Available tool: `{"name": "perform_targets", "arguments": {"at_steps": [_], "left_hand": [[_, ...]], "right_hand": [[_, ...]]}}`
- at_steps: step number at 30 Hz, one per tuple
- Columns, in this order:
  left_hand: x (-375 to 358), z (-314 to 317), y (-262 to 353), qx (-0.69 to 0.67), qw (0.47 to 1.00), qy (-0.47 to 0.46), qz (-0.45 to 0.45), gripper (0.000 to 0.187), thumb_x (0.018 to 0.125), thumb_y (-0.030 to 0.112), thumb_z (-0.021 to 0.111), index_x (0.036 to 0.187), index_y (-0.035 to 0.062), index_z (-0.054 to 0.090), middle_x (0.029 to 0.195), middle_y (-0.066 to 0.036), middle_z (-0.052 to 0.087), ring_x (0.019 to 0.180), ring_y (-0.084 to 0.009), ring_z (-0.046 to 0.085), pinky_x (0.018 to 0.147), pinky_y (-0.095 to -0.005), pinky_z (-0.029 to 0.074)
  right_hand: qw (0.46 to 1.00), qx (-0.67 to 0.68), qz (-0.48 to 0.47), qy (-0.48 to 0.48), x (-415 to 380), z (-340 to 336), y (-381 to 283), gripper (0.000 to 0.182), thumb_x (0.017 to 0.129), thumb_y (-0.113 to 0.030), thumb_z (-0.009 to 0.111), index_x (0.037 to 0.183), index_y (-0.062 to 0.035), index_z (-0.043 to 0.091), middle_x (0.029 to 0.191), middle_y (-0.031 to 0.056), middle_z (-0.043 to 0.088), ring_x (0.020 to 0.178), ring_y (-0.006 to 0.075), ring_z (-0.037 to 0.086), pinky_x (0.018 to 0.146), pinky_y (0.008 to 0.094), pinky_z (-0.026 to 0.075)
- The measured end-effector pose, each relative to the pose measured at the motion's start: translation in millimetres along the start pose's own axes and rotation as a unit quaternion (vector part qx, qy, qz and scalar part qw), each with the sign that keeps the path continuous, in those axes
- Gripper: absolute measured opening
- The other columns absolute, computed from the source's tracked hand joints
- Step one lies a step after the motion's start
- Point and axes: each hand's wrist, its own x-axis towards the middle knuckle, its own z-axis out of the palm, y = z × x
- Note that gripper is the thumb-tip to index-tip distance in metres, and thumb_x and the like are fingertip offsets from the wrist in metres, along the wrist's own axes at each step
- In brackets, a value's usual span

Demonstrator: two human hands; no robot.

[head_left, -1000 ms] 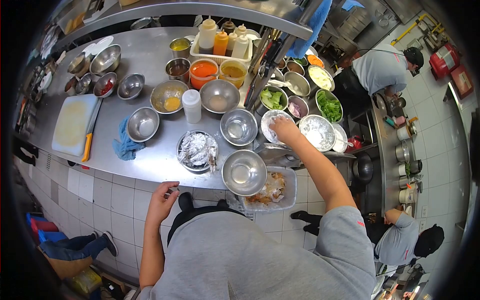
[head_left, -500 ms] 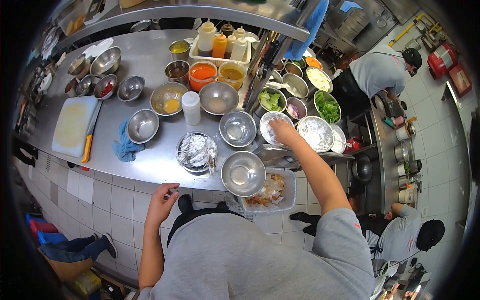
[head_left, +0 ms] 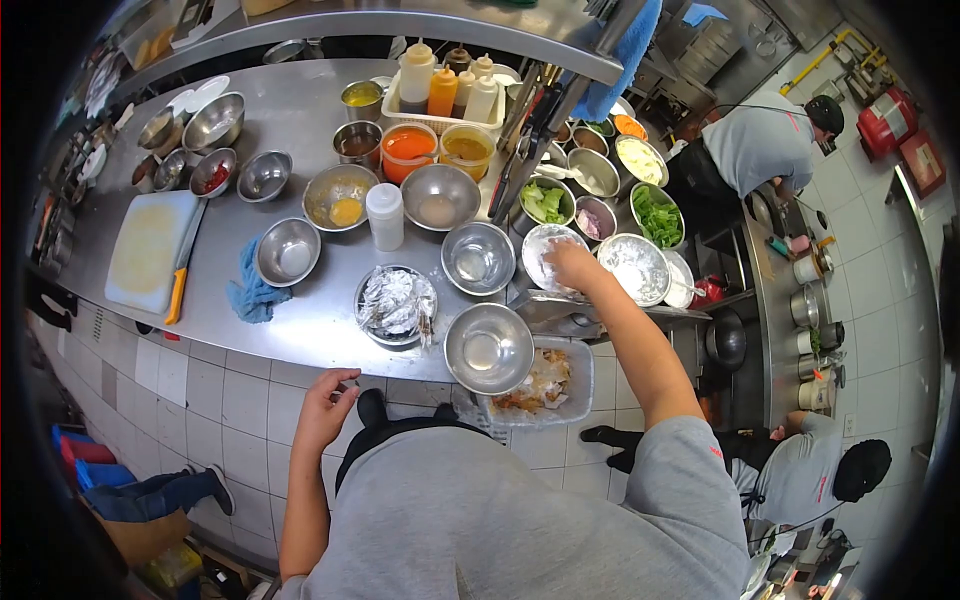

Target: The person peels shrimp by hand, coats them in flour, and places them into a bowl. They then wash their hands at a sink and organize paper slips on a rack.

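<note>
My right hand (head_left: 574, 266) reaches down into a metal bowl of white powder (head_left: 541, 241); its fingers look bunched together, their tips hidden. Beside it stands a second bowl of white powder (head_left: 634, 268). My left hand (head_left: 326, 408) hangs in front of the counter edge, fingers loosely apart, holding nothing. Nearest to it on the counter is a metal bowl of powder-coated pieces (head_left: 396, 302), which look like shrimp with tails at the rim. An empty metal bowl (head_left: 488, 349) sits at the counter edge, and another metal bowl (head_left: 478, 258) is just behind it.
A white squeeze bottle (head_left: 385, 217) stands mid-counter near a bowl with egg yolk (head_left: 346, 211). To the left lie a blue cloth (head_left: 256, 285), a cutting board (head_left: 150, 250) and a yellow-handled knife (head_left: 177, 293). A bin of scraps (head_left: 575, 400) is below the edge. Co-workers (head_left: 755, 145) are at right.
The view shifts very slightly. My right hand stays in the powder bowl with a small change of pose. My left hand hangs much as before.
</note>
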Motion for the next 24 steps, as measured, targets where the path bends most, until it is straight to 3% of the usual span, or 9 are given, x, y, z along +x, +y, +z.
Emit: {"name": "perform_targets", "arguments": {"at_steps": [5,8,10,14,17,20,22,23,24], "left_hand": [[0.3,-0.3,2.6,0.014,1.000,-0.008,-0.003,0.026,0.087,0.004,0.066,0.113,0.0035,0.067,0.109,-0.006,0.064,0.080,-0.0119,0.057,0.068,-0.0242,0.047],[3.5,2.4,1.7,0.016,1.000,-0.015,-0.003,0.026,0.087,0.004,0.066,0.112,0.0033,0.067,0.109,-0.006,0.064,0.080,-0.0119,0.057,0.068,-0.0244,0.047],[4.9,1.9,3.3,0.015,1.000,-0.017,-0.003,0.025,0.087,0.004,0.066,0.112,0.0033,0.067,0.109,-0.006,0.064,0.080,-0.0119,0.057,0.068,-0.0245,0.047],[5.1,2.4,4.5,0.017,1.000,-0.016,0.002,0.025,0.087,0.004,0.066,0.112,0.0030,0.067,0.109,-0.006,0.064,0.079,-0.0121,0.057,0.068,-0.0244,0.048],[1.4,1.2,-1.2,0.018,1.000,-0.014,0.000,0.025,0.087,0.004,0.066,0.111,0.0030,0.067,0.108,-0.006,0.064,0.079,-0.0122,0.057,0.068,-0.0243,0.048],[-1.1,0.7,-1.4,0.012,1.000,-0.010,-0.004,0.025,0.087,0.005,0.066,0.111,0.0028,0.067,0.106,-0.006,0.064,0.080,-0.0125,0.057,0.068,-0.0243,0.048],[-1.2,-0.9,-2.2,0.009,1.000,-0.004,-0.006,0.025,0.087,0.005,0.067,0.111,0.0027,0.067,0.106,-0.007,0.064,0.080,-0.0127,0.058,0.068,-0.0243,0.048],[-1.1,-2.0,-3.8,0.015,1.000,-0.004,-0.005,0.024,0.087,0.005,0.067,0.111,0.0025,0.067,0.106,-0.007,0.064,0.080,-0.0127,0.058,0.068,-0.0243,0.048],[-0.7,-3.4,-4.4,0.021,1.000,-0.005,-0.003,0.024,0.087,0.005,0.067,0.111,0.0023,0.067,0.106,-0.007,0.064,0.081,-0.0127,0.058,0.068,-0.0243,0.048]], "right_hand": [[0.998,-0.056,0.041,0.004,-12.6,-23.4,-23.9,0.049,0.075,-0.005,0.061,0.123,-0.0177,0.064,0.133,0.0152,0.055,0.124,0.0380,0.051,0.100,0.0484,0.045],[0.997,0.041,0.062,0.011,-6.9,-26.0,-22.6,0.059,0.075,-0.002,0.061,0.132,-0.0168,0.057,0.134,0.0154,0.055,0.125,0.0361,0.050,0.100,0.0483,0.045],[0.997,0.035,0.043,-0.058,0.9,-11.2,-10.2,0.063,0.076,-0.001,0.058,0.137,-0.0102,0.048,0.137,0.0204,0.052,0.127,0.0402,0.048,0.107,0.0449,0.039],[0.993,0.091,0.066,-0.033,6.8,-2.4,-0.9,0.061,0.075,0.000,0.056,0.135,-0.0088,0.051,0.136,0.0207,0.052,0.127,0.0393,0.049,0.108,0.0437,0.039],[0.994,0.052,0.056,-0.076,13.4,-12.0,-2.9,0.061,0.074,0.002,0.060,0.133,-0.0124,0.055,0.133,0.0181,0.055,0.124,0.0374,0.052,0.101,0.0459,0.045],[0.997,0.044,0.013,-0.055,13.1,-14.3,3.0,0.058,0.074,0.003,0.059,0.130,-0.0069,0.057,0.131,0.0215,0.057,0.121,0.0387,0.053,0.101,0.0436,0.045],[0.980,0.182,0.064,0.051,7.8,-27.1,3.9,0.057,0.073,0.003,0.059,0.130,-0.0008,0.054,0.125,0.0247,0.059,0.118,0.0406,0.055,0.102,0.0423,0.044],[0.969,0.212,0.124,0.024,-0.2,-45.2,1.4,0.057,0.074,0.000,0.061,0.130,0.0042,0.051,0.123,0.0275,0.060,0.117,0.0410,0.056,0.102,0.0413,0.044],[0.969,0.211,0.124,0.028,-0.8,-46.3,3.4,0.057,0.074,0.000,0.061,0.130,0.0042,0.051,0.123,0.0275,0.060,0.117,0.0410,0.056,0.102,0.0413,0.044]]}}
